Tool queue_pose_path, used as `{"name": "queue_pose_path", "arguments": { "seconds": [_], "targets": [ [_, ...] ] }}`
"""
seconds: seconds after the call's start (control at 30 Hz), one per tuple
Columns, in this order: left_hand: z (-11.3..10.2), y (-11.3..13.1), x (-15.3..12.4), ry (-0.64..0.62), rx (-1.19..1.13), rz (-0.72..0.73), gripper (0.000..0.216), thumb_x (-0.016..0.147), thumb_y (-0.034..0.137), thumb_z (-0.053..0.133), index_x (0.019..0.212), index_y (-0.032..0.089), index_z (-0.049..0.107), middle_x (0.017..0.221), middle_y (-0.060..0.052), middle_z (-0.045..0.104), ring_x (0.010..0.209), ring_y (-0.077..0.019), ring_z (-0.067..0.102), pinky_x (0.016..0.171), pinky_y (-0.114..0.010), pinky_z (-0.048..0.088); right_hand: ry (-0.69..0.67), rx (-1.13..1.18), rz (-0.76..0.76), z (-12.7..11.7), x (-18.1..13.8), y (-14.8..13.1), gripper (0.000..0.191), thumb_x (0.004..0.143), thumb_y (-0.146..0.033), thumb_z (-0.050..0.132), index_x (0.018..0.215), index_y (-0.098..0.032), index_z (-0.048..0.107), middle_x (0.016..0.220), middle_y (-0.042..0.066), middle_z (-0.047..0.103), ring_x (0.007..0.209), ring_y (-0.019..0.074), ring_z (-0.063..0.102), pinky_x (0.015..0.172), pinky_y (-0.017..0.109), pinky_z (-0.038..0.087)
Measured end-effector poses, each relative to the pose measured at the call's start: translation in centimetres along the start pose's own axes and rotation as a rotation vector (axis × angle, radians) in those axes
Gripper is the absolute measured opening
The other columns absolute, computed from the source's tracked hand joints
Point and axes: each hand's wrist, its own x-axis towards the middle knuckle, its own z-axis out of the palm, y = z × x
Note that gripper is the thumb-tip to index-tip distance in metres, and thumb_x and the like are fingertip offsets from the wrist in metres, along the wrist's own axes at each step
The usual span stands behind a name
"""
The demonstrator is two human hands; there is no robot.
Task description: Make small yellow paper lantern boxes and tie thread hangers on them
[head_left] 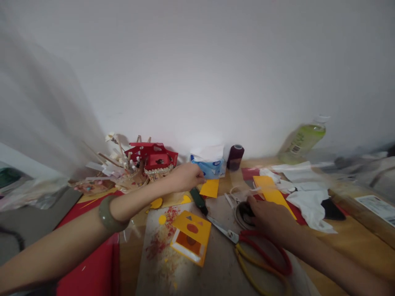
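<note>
My left hand [189,176], a green bangle on its wrist, hovers in front of the blue tissue pack [210,166] with its fingers curled together. Whatever may be in them is hidden. Just below it lies a tool with a dark green handle [199,201]. My right hand [267,213] has its fingers closed on the dark-centred roll of tape [243,214]. Large scissors [262,257] with red and yellow handles rest beneath that wrist. Between the hands, on a stained grey mat [222,267], sits a folded yellow paper piece [193,238] with cut-out shapes.
A dark thread spool [235,157] and a green drink bottle [307,139] stand against the wall. White crumpled tissue [311,201] and a yellow strip [274,197] lie at right. Sticks, beads and a red box [157,158] crowd the left back; red sheets [89,263] cover the left front.
</note>
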Motion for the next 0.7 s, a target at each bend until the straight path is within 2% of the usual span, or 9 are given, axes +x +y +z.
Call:
{"name": "queue_pose_path", "arguments": {
  "seconds": [0.07, 0.2, 0.37, 0.53, 0.63, 0.7],
  "targets": [
    [-0.1, -0.1, 0.1, 0.011, -0.011, 0.001, 0.030, 0.081, 0.032, 0.049, 0.075, 0.015, 0.073, 0.061, -0.004, 0.064, 0.050, -0.0115, 0.044, 0.050, -0.024, 0.028, -0.016, -0.010, 0.004, -0.1, 0.0, -0.2, 0.023, 0.081, -0.010, 0.048, 0.102, -0.009, 0.060, 0.088, 0.017, 0.072, 0.082, 0.0287, 0.070, 0.055, 0.030, 0.047],
    [-0.3, -0.1, 0.5, 0.036, -0.021, 0.010, 0.030, 0.081, 0.033, 0.050, 0.074, 0.015, 0.073, 0.059, -0.003, 0.062, 0.050, -0.0108, 0.044, 0.049, -0.024, 0.027, -0.015, -0.049, -0.002, -0.2, 0.0, -0.5, 0.028, 0.082, -0.004, 0.043, 0.101, -0.010, 0.063, 0.095, 0.018, 0.071, 0.087, 0.0274, 0.069, 0.058, 0.028, 0.048],
    [-0.5, 0.3, 0.7, 0.075, -0.009, 0.002, 0.028, 0.080, 0.031, 0.051, 0.076, 0.017, 0.074, 0.056, -0.002, 0.060, 0.049, -0.0109, 0.044, 0.050, -0.024, 0.027, -0.014, -0.073, -0.033, -1.1, -0.6, -0.9, 0.028, 0.082, -0.006, 0.043, 0.097, -0.012, 0.067, 0.093, 0.016, 0.071, 0.084, 0.0291, 0.069, 0.059, 0.033, 0.051],
    [-0.8, 0.5, 0.5, 0.121, 0.025, -0.007, 0.028, 0.081, 0.030, 0.050, 0.076, 0.017, 0.074, 0.056, -0.003, 0.061, 0.050, -0.0122, 0.047, 0.051, -0.025, 0.029, -0.027, -0.077, -0.021, -2.3, -1.7, -0.8, 0.037, 0.076, -0.001, 0.045, 0.105, -0.011, 0.065, 0.102, 0.017, 0.069, 0.087, 0.0292, 0.069, 0.061, 0.034, 0.053],
    [-1.0, 0.5, 0.4, 0.165, 0.047, -0.019, 0.029, 0.082, 0.031, 0.049, 0.080, 0.018, 0.075, 0.065, -0.005, 0.067, 0.055, -0.0140, 0.052, 0.052, -0.025, 0.031, -0.034, 0.015, -0.024, -2.0, -2.8, 0.4, 0.040, 0.074, -0.016, 0.056, 0.114, -0.018, 0.062, 0.107, 0.014, 0.069, 0.089, 0.0292, 0.069, 0.064, 0.036, 0.054],
    [-1.0, 0.3, 0.4, 0.188, 0.055, -0.025, 0.029, 0.082, 0.030, 0.048, 0.085, 0.018, 0.075, 0.073, -0.007, 0.070, 0.059, -0.0153, 0.055, 0.054, -0.025, 0.032, 0.008, 0.120, -0.004, -1.4, -3.8, 1.7, 0.041, 0.071, -0.027, 0.061, 0.113, -0.027, 0.064, 0.095, 0.008, 0.073, 0.080, 0.0269, 0.070, 0.058, 0.033, 0.054]
  ]
}}
